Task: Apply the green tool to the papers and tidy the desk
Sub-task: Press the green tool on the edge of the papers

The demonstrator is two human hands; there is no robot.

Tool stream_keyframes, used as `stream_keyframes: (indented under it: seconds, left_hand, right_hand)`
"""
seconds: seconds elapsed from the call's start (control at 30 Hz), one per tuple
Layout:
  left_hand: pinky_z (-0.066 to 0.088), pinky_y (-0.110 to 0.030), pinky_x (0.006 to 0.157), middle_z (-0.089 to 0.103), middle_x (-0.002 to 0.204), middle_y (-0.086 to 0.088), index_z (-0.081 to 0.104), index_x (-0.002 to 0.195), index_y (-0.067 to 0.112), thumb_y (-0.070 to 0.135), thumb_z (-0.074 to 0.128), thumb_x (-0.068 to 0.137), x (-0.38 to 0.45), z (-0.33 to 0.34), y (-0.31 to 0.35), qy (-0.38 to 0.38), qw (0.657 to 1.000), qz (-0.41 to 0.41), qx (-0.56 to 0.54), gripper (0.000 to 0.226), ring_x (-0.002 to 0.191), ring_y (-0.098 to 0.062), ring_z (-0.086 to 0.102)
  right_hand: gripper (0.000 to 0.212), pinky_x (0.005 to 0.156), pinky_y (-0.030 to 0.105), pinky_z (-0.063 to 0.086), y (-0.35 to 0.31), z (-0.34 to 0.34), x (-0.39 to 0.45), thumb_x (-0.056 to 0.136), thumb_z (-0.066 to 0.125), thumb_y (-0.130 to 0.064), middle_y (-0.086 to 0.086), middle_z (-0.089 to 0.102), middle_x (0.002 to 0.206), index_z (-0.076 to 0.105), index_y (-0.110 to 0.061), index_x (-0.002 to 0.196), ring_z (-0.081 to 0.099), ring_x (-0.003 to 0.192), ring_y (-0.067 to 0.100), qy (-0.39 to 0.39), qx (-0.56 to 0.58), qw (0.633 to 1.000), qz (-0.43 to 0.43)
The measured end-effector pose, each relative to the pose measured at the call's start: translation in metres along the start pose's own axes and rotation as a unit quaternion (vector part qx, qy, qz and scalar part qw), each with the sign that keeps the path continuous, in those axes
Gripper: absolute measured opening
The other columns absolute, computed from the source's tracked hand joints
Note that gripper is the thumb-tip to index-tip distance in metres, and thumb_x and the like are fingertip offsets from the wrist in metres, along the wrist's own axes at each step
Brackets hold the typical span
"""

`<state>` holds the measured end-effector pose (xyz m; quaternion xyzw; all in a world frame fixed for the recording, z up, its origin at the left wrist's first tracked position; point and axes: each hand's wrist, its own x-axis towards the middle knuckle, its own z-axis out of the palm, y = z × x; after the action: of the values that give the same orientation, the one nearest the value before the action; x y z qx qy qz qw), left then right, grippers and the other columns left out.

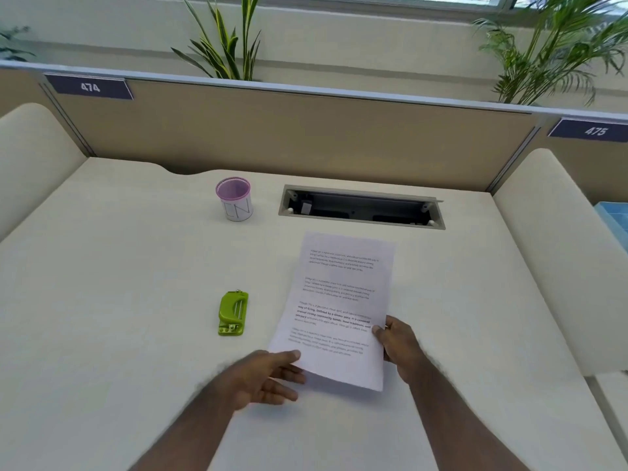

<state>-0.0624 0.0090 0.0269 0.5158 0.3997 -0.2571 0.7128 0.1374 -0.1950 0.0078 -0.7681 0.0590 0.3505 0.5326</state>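
Printed white papers (339, 300) lie slightly tilted on the cream desk (119, 266), just right of centre. My right hand (397, 345) grips their right edge near the bottom, thumb on top. At the lower left corner, my left hand (268, 375) has its fingers spread, thumb resting on the sheet and fingers beneath the corner. The green tool (232, 313), a small hole punch or stapler, sits flat on the desk to the left of the papers, apart from both hands.
A pink mesh pen cup (235, 202) with a white label stands at the back, left of centre. An open cable slot (362, 207) is sunk into the desk behind the papers. Padded side panels and a beige partition (306, 130) enclose the desk.
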Motion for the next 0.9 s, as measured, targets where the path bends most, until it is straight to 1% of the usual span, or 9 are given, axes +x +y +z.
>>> stream_keyframes:
  seconds: [0.07,0.13,0.2,0.23,0.27,0.37,0.53,0.7,0.9]
  left_hand:
    - [0.053,-0.023,0.054,0.079,0.092,-0.004,0.071,0.098,0.011,0.046,0.070,0.083,-0.003,-0.027,0.010,0.057,0.995,0.012,0.075,0.039,0.065,-0.019,0.074]
    - [0.048,-0.025,0.052,0.074,0.081,-0.011,0.069,0.083,0.010,0.034,0.069,0.085,0.002,-0.054,0.020,0.209,0.968,0.109,0.089,0.025,0.053,-0.019,0.067]
    - [0.050,-0.035,0.063,0.071,0.084,-0.014,0.069,0.082,0.011,0.029,0.066,0.082,0.005,-0.080,0.033,0.392,0.896,0.177,0.109,0.018,0.066,-0.027,0.065]
    - [0.051,-0.036,0.071,0.072,0.092,-0.012,0.071,0.090,0.014,0.030,0.065,0.081,0.007,-0.091,0.037,0.452,0.862,0.180,0.141,0.019,0.079,-0.028,0.066]
    - [0.051,-0.037,0.080,0.071,0.104,-0.011,0.070,0.103,0.015,0.032,0.065,0.082,0.011,-0.101,0.038,0.477,0.847,0.167,0.166,0.027,0.092,-0.029,0.065]
    - [0.049,-0.042,0.099,0.059,0.130,-0.017,0.063,0.126,0.014,0.042,0.065,0.085,0.024,-0.114,0.037,0.451,0.862,0.096,0.209,0.050,0.117,-0.037,0.059]
    - [0.056,-0.044,0.087,0.070,0.107,-0.020,0.072,0.103,0.008,0.028,0.068,0.085,0.038,-0.112,0.037,0.420,0.884,0.125,0.165,0.026,0.097,-0.037,0.067]
    - [0.052,-0.038,0.077,0.066,0.091,-0.013,0.068,0.091,0.011,0.015,0.069,0.086,0.043,-0.104,0.046,0.368,0.915,0.160,0.048,0.006,0.083,-0.024,0.061]
    - [0.052,-0.054,0.093,0.063,0.094,-0.016,0.065,0.088,0.011,0.012,0.063,0.091,0.049,-0.078,0.055,0.300,0.939,0.169,-0.005,0.004,0.089,-0.027,0.060]
  right_hand:
    - [0.022,0.083,0.045,0.057,0.004,0.001,0.004,0.097,0.051,-0.005,0.009,0.071,0.110,0.066,-0.015,0.110,0.068,0.097,0.029,0.006,-0.016,1.000,0.010]
    - [0.022,0.082,0.043,0.056,0.010,0.002,0.007,0.097,0.050,-0.006,0.010,0.071,0.110,0.067,-0.015,0.109,0.068,0.097,0.029,0.011,-0.025,0.999,0.018]
    - [0.022,0.080,0.040,0.055,0.015,0.004,0.009,0.097,0.050,-0.006,0.011,0.071,0.111,0.067,-0.013,0.108,0.066,0.093,0.028,0.019,-0.040,0.999,0.018]
    - [0.021,0.081,0.041,0.055,0.017,0.004,0.009,0.097,0.050,-0.005,0.012,0.071,0.111,0.067,-0.011,0.108,0.065,0.094,0.028,0.021,-0.054,0.998,0.013]
    - [0.021,0.086,0.043,0.054,0.018,0.006,0.010,0.096,0.050,-0.005,0.012,0.071,0.111,0.067,-0.010,0.107,0.066,0.096,0.028,0.021,-0.071,0.997,0.003]
    - [0.024,0.096,0.048,0.053,0.018,0.009,0.010,0.095,0.050,-0.003,0.013,0.071,0.112,0.067,-0.006,0.111,0.065,0.105,0.033,0.018,-0.119,0.992,-0.033]
    - [0.023,0.097,0.048,0.052,0.021,0.008,0.010,0.095,0.051,-0.002,0.012,0.071,0.111,0.068,-0.006,0.109,0.065,0.105,0.033,0.017,-0.124,0.991,-0.042]
    - [0.023,0.097,0.048,0.052,0.025,0.006,0.011,0.094,0.051,-0.002,0.013,0.072,0.112,0.068,-0.005,0.111,0.065,0.105,0.033,0.013,-0.125,0.991,-0.049]
    - [0.024,0.098,0.052,0.051,0.027,0.005,0.013,0.094,0.052,-0.003,0.010,0.073,0.110,0.069,-0.008,0.111,0.067,0.105,0.032,0.011,-0.105,0.994,-0.034]
